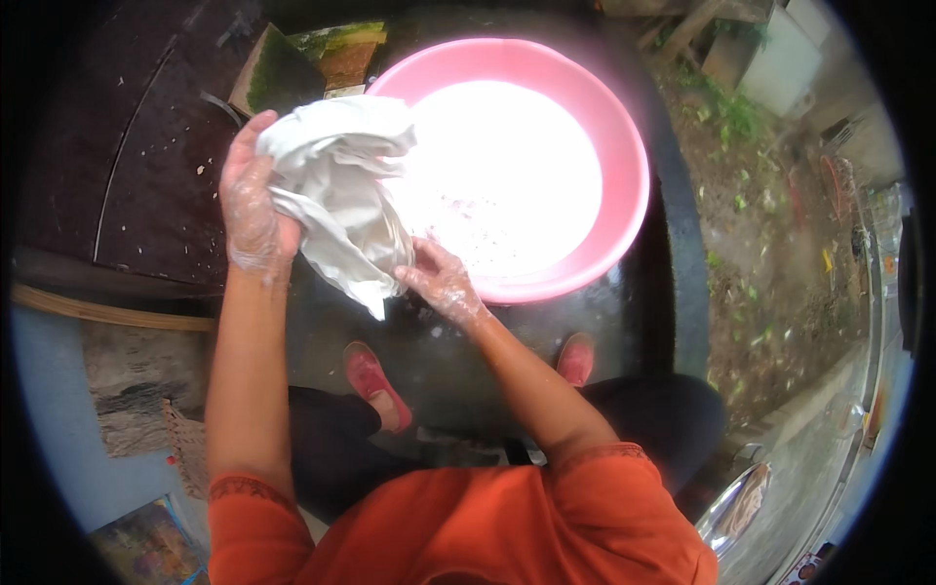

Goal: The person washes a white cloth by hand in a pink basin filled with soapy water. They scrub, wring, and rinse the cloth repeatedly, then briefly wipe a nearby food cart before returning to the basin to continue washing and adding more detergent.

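Note:
A crumpled white cloth (336, 175) hangs between my two hands, left of and partly over the rim of a large pink plastic basin (621, 161). My left hand (256, 194) grips its upper left side, fingers partly hidden by the folds. Fingers and thumb of my right hand (442, 281) pinch the lower right edge, beside the basin's near rim. Suds or wet residue cover both hands and wrists. The basin's inside is glaring white, so its contents are hard to make out; darker specks show near the front.
A dark, flat surface (168, 168) with pale flecks lies at the left, and a mossy block (281, 77) stands behind it. The floor (453, 365) under my feet is dark and wet. Along the right runs a concrete kerb (687, 256) beside bare soil (775, 292). A metal bowl (735, 512) sits at lower right.

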The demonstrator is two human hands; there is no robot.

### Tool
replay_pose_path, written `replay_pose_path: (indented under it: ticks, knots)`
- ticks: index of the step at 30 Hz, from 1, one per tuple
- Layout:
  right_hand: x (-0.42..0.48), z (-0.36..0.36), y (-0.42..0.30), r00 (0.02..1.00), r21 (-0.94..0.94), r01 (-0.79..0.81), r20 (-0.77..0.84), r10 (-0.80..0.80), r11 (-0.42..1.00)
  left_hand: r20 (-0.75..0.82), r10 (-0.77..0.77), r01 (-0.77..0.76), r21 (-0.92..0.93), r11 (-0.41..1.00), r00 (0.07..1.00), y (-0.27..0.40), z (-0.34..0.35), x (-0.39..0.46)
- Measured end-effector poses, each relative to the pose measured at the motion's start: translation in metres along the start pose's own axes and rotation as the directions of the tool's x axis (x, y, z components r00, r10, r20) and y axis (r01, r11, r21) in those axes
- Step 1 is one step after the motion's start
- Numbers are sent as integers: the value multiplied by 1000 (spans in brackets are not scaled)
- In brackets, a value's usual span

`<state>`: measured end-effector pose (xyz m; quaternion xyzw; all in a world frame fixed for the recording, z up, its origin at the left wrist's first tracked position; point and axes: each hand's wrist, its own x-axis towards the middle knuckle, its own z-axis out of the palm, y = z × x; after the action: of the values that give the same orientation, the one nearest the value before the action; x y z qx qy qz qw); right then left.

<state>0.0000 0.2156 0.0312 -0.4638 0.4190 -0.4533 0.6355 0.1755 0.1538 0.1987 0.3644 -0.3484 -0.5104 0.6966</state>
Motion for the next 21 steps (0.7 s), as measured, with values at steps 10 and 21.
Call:
replay_pose_path:
  ticks: [10, 21]
  knots:
    - [-56, -12, 34, 784, 237, -231, -528, 325, 943, -210, 166, -170, -1, 985, 964, 38, 4, -3]
    - [-54, -134, 53, 774, 662, 281, -584, 243, 695, -212, -6, -8, -66, 998, 977, 37, 7, -48]
